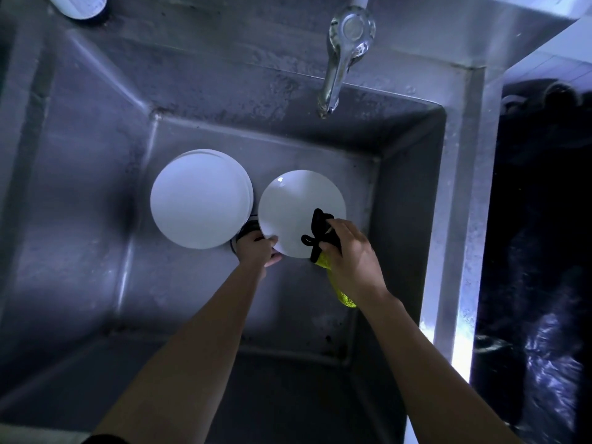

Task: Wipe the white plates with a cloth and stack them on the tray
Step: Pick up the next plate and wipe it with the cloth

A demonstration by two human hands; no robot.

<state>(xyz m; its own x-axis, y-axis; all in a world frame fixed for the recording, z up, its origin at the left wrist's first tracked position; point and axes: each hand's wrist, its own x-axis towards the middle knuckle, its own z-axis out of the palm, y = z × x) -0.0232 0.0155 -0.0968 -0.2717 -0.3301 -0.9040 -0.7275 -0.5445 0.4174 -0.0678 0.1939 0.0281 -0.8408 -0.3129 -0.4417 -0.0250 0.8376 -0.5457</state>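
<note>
Left grip (256, 249) pinches the plate (296, 209) — right grip (350, 251) clutches the cloth (323, 248).

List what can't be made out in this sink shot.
- Plate count in the stack: head view, top plate covers the rest.
- Sink drain: mostly behind both plates and the left hand.
- Tray: not in frame.
- Cloth: partly inside the right hand grip.
</note>
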